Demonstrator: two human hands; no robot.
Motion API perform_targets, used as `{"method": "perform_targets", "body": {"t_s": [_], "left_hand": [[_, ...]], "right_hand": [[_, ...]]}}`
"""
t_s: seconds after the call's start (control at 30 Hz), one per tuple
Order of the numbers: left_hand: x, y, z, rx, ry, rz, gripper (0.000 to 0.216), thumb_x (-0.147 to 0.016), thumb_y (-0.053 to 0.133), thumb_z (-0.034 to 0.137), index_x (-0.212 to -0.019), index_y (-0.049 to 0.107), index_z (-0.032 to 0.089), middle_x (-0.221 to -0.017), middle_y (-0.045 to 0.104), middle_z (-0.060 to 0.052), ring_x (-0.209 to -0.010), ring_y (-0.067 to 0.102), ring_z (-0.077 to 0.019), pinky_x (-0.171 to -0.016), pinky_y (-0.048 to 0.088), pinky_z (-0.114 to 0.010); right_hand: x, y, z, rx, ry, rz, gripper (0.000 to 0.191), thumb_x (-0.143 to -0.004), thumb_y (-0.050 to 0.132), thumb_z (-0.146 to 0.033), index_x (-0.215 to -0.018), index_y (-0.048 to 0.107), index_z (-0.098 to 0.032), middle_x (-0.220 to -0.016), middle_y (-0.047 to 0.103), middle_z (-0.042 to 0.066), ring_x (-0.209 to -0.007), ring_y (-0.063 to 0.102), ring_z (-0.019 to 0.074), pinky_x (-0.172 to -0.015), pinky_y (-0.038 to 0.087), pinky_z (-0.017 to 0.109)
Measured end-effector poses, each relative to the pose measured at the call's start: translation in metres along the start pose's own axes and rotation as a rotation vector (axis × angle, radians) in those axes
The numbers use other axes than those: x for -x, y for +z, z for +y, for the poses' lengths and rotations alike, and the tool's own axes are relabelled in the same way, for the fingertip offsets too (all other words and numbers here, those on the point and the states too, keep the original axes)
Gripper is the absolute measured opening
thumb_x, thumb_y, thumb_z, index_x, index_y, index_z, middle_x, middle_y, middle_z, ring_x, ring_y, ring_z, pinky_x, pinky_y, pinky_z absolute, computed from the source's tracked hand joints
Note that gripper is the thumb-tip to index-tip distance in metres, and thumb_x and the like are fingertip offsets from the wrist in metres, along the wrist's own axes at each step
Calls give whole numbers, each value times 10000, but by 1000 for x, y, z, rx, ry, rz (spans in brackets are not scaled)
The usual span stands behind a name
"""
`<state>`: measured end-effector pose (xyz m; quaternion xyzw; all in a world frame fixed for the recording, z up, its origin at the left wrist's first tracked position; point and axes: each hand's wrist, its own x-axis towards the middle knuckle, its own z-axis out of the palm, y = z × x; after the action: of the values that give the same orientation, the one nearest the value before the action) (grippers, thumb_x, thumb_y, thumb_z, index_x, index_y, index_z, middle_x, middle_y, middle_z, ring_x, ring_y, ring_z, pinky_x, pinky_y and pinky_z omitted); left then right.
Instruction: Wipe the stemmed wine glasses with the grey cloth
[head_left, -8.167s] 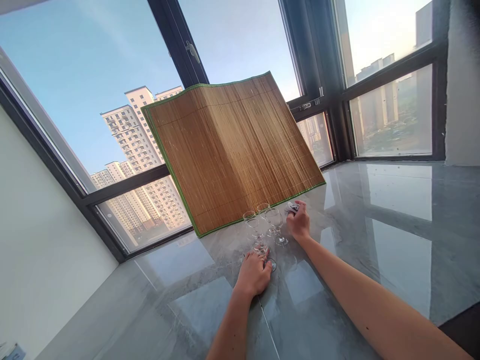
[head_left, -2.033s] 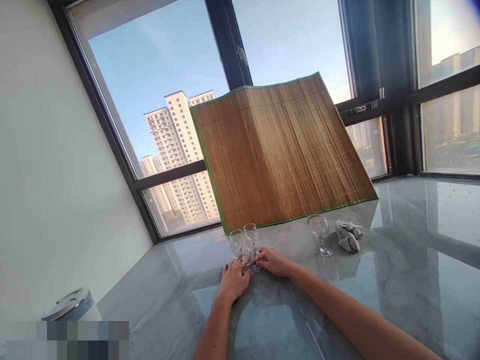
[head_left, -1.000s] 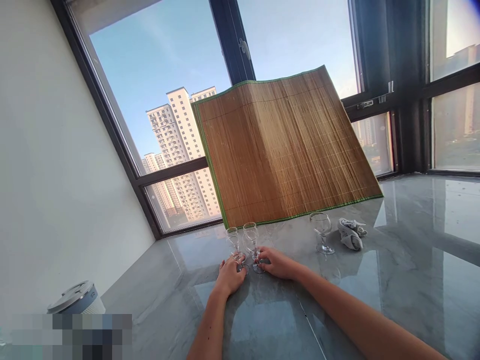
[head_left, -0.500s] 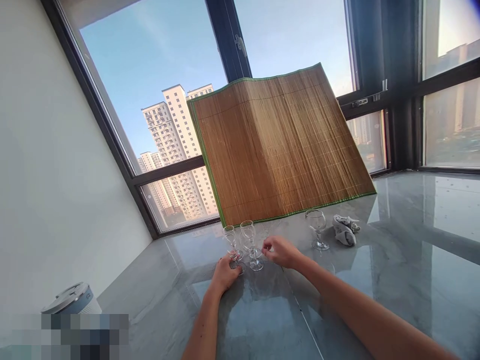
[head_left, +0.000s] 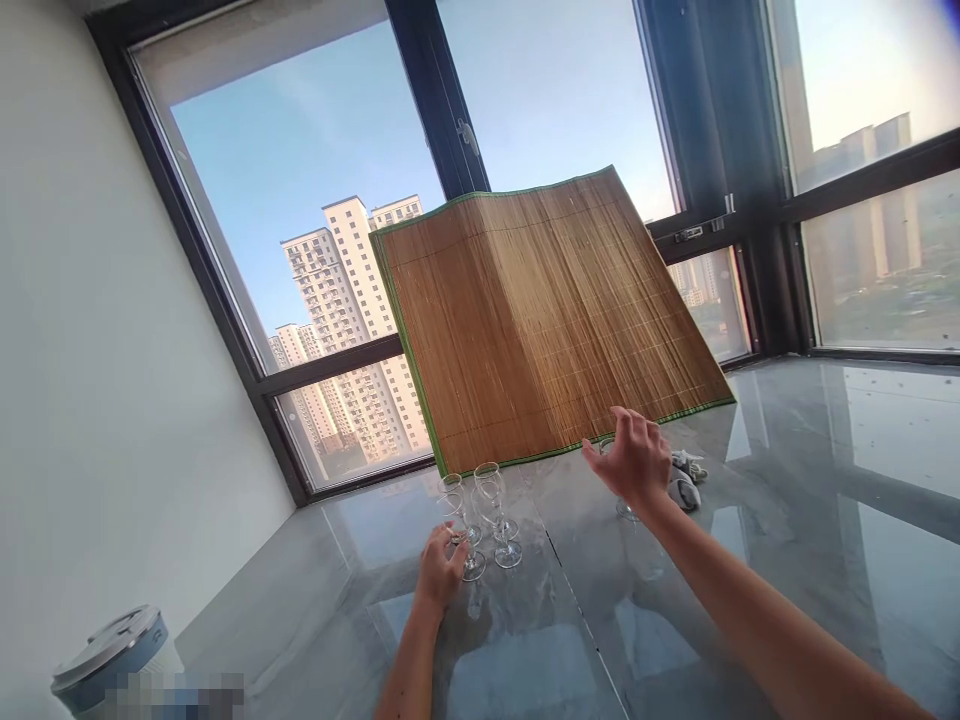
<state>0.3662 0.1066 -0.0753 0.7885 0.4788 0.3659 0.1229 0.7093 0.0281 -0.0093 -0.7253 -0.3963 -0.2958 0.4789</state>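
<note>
A cluster of small clear stemmed glasses (head_left: 487, 500) stands on the glossy grey stone surface (head_left: 787, 560). My left hand (head_left: 441, 572) is low beside them, its fingers curled on the foot of the nearest glass (head_left: 471, 568). My right hand (head_left: 636, 462) hovers above the surface further right, fingers spread and holding nothing. It partly hides a single stemmed glass (head_left: 621, 510) behind it. A crumpled grey-white cloth (head_left: 684, 482) lies just right of that glass.
A brown bamboo mat with a green edge (head_left: 540, 320) leans against the dark-framed window (head_left: 435, 110) behind the glasses. A white-and-blue lidded container (head_left: 112, 655) sits at the lower left by the white wall.
My right hand has let go of a glass in the cluster and moved up and right, in front of the single glass. My left hand stays at the cluster.
</note>
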Motion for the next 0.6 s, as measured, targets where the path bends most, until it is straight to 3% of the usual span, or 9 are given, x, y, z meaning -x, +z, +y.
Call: {"method": "perform_targets", "body": {"t_s": [0.1,0.2,0.4,0.6], "left_hand": [[4,-8,8,-14,68,80,258,-853,461,392,-713,582,211,-1051,663,-98,-1097,592,-240,-953,450,-348],[8,-12,16,-31,79,114,296,-854,465,434,-673,556,219,-976,653,-80,-988,617,-232,-871,476,-332],[7,-7,14,18,69,107,247,-815,512,412,-711,612,212,-922,661,-65,-886,633,-213,-799,484,-309],[4,-3,5,-23,69,43,224,-788,520,340,-614,568,209,-892,647,-71,-968,610,-221,-878,458,-310]], "right_hand": [[8,7,0,36,37,-151,553,-809,540,-403,-1288,428,-150,-1103,623,151,-986,543,312,-708,382,361],[11,7,-2,17,52,-219,491,-842,497,-328,-1299,426,-164,-1041,642,128,-952,568,288,-613,354,317],[10,4,-3,-10,49,-203,464,-831,513,-291,-1275,453,-173,-1000,655,108,-939,582,269,-558,319,291],[10,4,-7,-89,40,-186,434,-805,523,-277,-1228,492,-182,-953,666,75,-864,602,238,-557,299,278]]}}
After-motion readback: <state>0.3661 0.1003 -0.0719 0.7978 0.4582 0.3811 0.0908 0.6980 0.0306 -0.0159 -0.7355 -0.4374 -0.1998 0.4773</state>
